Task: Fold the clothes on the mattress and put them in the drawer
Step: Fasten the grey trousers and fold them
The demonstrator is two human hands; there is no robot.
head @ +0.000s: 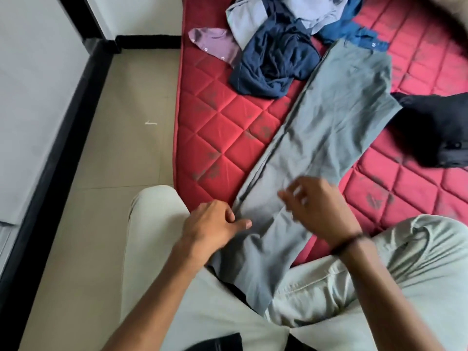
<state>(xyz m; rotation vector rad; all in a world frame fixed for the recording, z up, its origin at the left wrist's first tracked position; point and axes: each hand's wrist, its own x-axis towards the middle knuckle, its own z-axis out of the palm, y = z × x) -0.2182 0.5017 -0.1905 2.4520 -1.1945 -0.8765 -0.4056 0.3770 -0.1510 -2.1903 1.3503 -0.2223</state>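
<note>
Red quilted mattress (222,138) under grey trousers (329,127) (laid flat), left hand (215,224) loosely curled at their edge, right hand (316,206) blurred, fingers spread.

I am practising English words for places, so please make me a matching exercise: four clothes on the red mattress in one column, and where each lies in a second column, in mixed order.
Things:
1. grey trousers
2. navy garment
3. purple shirt
4. black garment

Places:
A. at the right edge of the view
B. crumpled in the pile at the far end, just left of the trousers' far end
C. nearest the mattress's left edge, at the far end
D. laid out long, from the person's lap toward the pile

Pairs: 1-D, 2-B, 3-C, 4-A
</note>
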